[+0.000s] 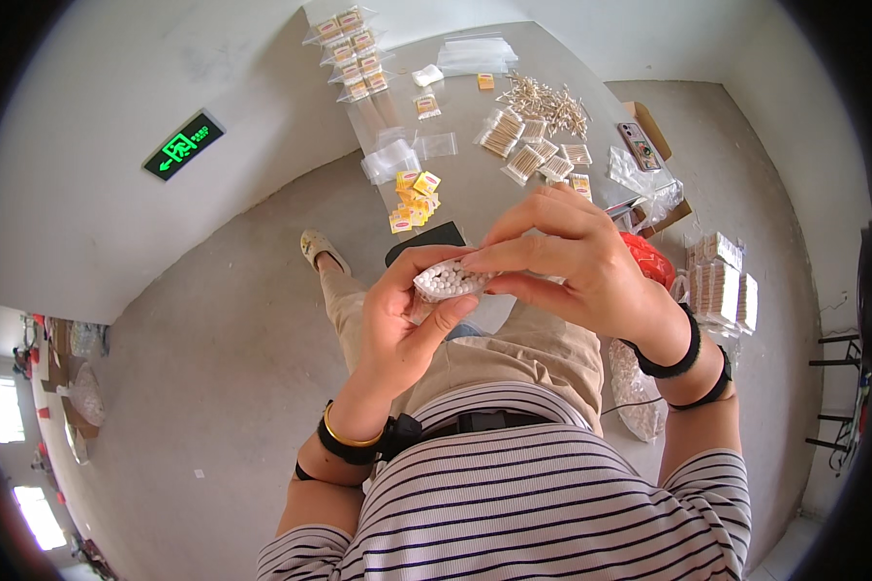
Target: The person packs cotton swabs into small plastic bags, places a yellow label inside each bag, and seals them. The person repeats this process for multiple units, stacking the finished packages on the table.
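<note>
Just above my lap, my left hand (402,315) is closed round a small clear bag of cotton swabs (446,281), thumb on the near side and fingers behind. White swab tips fill the bag's end that faces up. From the right, my right hand (567,252) grips the same bag's edge between thumb and fingertips; the exact contact is partly hidden by the fingers. Beyond my hands, small yellow cards (415,200) lie in a heap on the grey table (455,184).
Bundled swabs (523,160) and a loose swab pile (549,102) are on the table. Packed bags (351,53) stand in rows at its far left, near clear empty bags (480,55). A phone (638,145) lies by the right edge. Stacked swab packs (719,286) stand at right.
</note>
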Motion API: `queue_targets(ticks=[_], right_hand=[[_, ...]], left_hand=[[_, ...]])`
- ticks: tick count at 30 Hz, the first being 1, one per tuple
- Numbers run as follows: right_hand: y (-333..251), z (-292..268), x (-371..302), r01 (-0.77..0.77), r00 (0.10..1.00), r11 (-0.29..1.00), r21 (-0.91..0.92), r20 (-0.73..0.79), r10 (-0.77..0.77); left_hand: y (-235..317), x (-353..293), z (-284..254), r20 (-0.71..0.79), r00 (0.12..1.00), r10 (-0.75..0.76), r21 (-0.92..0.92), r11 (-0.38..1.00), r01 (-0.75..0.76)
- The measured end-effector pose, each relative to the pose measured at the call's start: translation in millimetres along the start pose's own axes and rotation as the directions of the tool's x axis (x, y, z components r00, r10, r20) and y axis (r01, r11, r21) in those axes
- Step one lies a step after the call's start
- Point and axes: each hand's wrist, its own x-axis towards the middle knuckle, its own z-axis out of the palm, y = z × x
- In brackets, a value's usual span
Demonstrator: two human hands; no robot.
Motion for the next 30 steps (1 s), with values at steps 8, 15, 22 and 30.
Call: queue_targets(ticks=[8, 15, 22, 30], right_hand=[[-1, 9, 7, 0.048, 0.999, 0.996, 0.071, 0.001, -0.048], [1, 10, 4, 0.023, 0.998, 0.993, 0.115, 0.063, -0.031], [2, 6, -5, 0.034, 0.998, 0.999, -0.023, -0.053, -0.036], [3, 8, -7, 0.039, 0.995, 0.999, -0.036, -0.087, -0.042]], left_hand=[[-4, 2, 1, 0.063, 0.998, 0.005, -0.059, 0.998, -0.002], [-5, 0, -3, 0.077, 0.997, -0.003, -0.079, 0.997, 0.009], [1, 0, -3, 0.009, 1.000, 0.016, 0.029, 0.999, -0.017], [2, 1, 3, -0.007, 0.998, 0.064, 0.067, 0.996, -0.063]])
